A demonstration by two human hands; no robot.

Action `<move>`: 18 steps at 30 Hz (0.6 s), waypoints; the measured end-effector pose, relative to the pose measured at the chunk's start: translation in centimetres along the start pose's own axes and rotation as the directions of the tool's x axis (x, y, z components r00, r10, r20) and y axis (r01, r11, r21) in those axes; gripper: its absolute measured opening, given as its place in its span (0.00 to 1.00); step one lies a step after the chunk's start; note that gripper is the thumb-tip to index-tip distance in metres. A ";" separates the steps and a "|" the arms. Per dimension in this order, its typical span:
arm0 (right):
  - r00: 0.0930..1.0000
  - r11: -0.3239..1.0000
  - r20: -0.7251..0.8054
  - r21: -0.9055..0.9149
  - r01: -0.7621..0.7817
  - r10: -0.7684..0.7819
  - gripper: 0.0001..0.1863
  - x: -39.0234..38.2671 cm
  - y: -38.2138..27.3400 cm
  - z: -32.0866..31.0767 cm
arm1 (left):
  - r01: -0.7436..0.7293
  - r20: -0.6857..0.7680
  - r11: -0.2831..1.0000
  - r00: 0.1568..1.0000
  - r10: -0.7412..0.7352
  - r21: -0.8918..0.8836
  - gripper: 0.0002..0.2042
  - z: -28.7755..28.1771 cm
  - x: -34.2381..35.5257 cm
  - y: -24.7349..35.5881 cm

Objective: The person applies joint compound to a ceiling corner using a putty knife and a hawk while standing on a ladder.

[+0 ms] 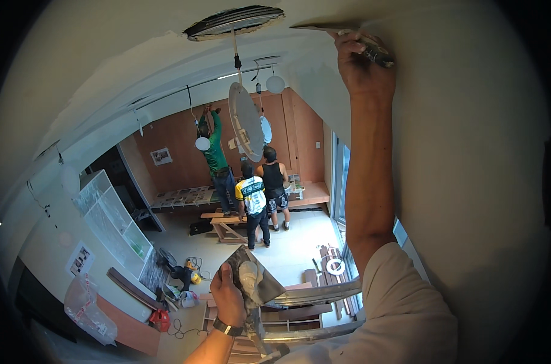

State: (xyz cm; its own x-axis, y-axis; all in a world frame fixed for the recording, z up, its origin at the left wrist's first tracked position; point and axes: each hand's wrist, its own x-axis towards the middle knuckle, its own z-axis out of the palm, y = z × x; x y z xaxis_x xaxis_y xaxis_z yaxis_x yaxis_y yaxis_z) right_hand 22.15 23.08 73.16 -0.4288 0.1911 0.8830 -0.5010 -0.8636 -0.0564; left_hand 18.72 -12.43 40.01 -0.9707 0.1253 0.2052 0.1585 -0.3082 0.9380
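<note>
My right hand [369,64] is raised to the ceiling, closed around the handle of a putty knife [375,51]. Its thin blade points left and lies along the ceiling surface, just right of a round cut-out [236,23]. Lower down, my left hand [228,297] grips a flat grey hawk [270,286] by its left edge, thumb on top. A lump of whitish putty [249,276] sits on the hawk. From the cut-out a round light panel [246,121] dangles on its cable, between my two hands.
Metal rails [315,295] of a ladder or scaffold stand below me. On the floor beyond, three people work by a wooden wall [178,133], near a wooden bench [224,221]. More light panels [275,84] hang from the ceiling. Planks [333,273] and a fan [178,270] lie lower down.
</note>
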 end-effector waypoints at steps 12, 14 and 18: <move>0.994 1.000 0.110 0.016 -0.012 0.010 0.58 -9.1 4.0 15.9 | -0.031 0.062 0.999 0.997 0.033 -0.035 0.19 -0.6 0.4 -1.2; 0.993 0.999 0.117 -0.026 -0.024 0.027 0.48 -10.2 4.4 15.8 | -0.009 0.058 1.000 0.998 0.009 0.002 0.18 -0.9 0.5 -1.2; 0.995 0.964 0.079 -0.253 0.082 -0.064 0.30 -13.0 5.6 14.2 | -0.058 0.031 0.997 0.998 0.060 -0.044 0.19 -0.4 0.5 -1.5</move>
State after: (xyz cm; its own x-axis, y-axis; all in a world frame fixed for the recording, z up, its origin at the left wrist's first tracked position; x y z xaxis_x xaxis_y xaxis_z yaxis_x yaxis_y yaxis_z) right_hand 35.60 9.08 67.98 -0.3350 0.2086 0.9188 -0.7082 -0.6990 -0.0995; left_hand 17.95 -12.32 38.57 -0.9533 0.1362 0.2696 0.2067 -0.3566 0.9111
